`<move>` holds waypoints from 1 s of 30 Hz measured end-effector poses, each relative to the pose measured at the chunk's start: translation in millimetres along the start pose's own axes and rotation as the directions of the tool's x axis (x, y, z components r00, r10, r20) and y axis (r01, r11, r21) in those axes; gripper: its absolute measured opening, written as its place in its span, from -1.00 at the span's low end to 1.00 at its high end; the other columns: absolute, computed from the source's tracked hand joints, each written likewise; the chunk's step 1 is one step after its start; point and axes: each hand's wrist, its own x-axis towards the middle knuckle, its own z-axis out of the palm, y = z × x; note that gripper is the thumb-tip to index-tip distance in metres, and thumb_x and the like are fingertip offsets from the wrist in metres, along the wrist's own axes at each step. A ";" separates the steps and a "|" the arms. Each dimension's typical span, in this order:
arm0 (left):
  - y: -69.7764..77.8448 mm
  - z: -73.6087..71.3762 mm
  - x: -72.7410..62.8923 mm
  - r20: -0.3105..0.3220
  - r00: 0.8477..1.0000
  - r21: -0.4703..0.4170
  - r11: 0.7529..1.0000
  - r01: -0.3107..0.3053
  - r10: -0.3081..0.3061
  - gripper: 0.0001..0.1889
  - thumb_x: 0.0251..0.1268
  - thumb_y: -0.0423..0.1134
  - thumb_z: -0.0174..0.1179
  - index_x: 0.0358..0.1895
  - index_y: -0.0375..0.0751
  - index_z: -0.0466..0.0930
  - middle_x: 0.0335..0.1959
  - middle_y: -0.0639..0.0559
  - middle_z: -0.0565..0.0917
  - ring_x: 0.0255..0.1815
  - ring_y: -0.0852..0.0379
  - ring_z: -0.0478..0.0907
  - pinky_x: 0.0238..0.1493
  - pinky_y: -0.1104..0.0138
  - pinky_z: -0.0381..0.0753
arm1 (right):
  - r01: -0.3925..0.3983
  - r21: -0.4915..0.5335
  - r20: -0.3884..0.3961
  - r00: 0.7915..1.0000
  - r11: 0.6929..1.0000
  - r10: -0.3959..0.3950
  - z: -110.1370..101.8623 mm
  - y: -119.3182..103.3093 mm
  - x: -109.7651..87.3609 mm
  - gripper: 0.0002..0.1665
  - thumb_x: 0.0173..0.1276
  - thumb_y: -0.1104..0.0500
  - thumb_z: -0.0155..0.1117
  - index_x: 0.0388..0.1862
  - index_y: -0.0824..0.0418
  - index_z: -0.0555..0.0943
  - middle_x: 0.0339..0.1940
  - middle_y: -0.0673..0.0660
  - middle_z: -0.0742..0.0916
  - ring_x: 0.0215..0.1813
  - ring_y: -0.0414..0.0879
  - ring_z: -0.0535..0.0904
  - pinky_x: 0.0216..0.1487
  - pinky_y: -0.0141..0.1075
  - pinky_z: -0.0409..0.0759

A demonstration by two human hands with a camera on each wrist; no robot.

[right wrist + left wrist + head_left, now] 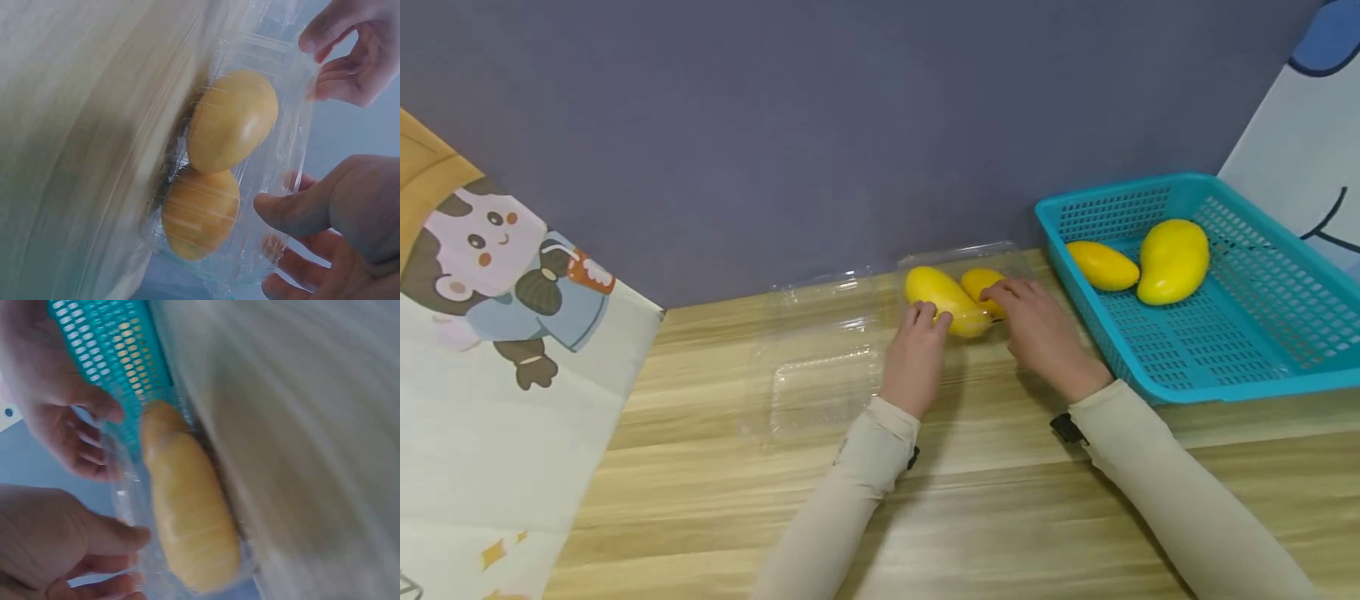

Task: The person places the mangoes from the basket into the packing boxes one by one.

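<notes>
A clear plastic box (1018, 263) holds two yellow mangoes lying against each other, the larger mango (938, 290) at the left and the smaller mango (979, 281) at the right. My left hand (916, 357) pinches the near rim of the box between thumb and fingers, in front of the larger mango. With thumb and fingers at the same rim, my right hand (1043, 337) grips it farther right. Both thumbs show on the mango side of the clear wall (299, 145) in the right wrist view, the fingers on the other side.
Left of the box lies another clear plastic container (823, 392), spread open on the wooden table (700, 492). A turquoise basket (1217, 350) stands at the right, with an orange-yellow mango (1102, 266) and a yellow mango (1173, 261) in it. A grey wall (820, 142) rises behind.
</notes>
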 end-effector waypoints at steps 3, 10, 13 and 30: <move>3.5 -6.4 1.5 0.030 0.999 0.024 1.000 -0.015 0.014 -0.59 0.17 -0.57 0.12 0.03 -0.10 0.63 0.01 -0.03 0.61 0.24 -0.04 0.50 0.38 0.30 0.47 | -0.002 -0.004 0.004 1.000 1.000 0.002 -2.9 1.3 -0.4 -0.25 -0.03 0.60 0.27 0.22 0.25 0.53 0.29 0.30 0.57 0.31 0.28 0.43 0.39 0.10 0.40; 1.5 -19.0 11.1 0.141 0.989 -0.012 0.999 -0.037 0.039 -0.60 0.21 -0.55 0.15 0.08 -0.13 0.62 0.03 -0.04 0.60 0.23 -0.02 0.50 0.27 0.30 0.57 | 0.005 -0.014 -0.012 1.000 1.000 -0.005 -4.9 3.5 0.3 -0.27 -0.04 0.59 0.28 0.20 0.26 0.54 0.26 0.32 0.59 0.29 0.29 0.44 0.37 0.10 0.41; -1.0 -19.9 14.9 0.167 0.986 -0.022 1.000 -0.019 0.022 -0.62 0.27 -0.52 0.16 0.11 -0.12 0.62 0.02 -0.03 0.61 0.14 -0.02 0.53 0.09 0.30 0.67 | 0.010 -0.014 -0.011 1.000 1.000 -0.010 -3.2 2.1 1.5 -0.28 -0.02 0.59 0.28 0.20 0.26 0.54 0.25 0.32 0.59 0.28 0.29 0.44 0.37 0.11 0.41; -7.9 -7.5 24.8 0.164 0.986 -0.058 0.997 0.042 -0.032 -0.51 0.17 -0.53 0.19 0.17 -0.07 0.59 0.17 -0.02 0.57 0.33 -0.02 0.43 0.21 0.30 0.62 | -0.038 -0.010 -0.012 0.999 0.999 0.038 2.2 5.8 16.7 -0.35 0.09 0.56 0.19 0.21 0.26 0.54 0.28 0.32 0.58 0.31 0.30 0.42 0.42 0.10 0.36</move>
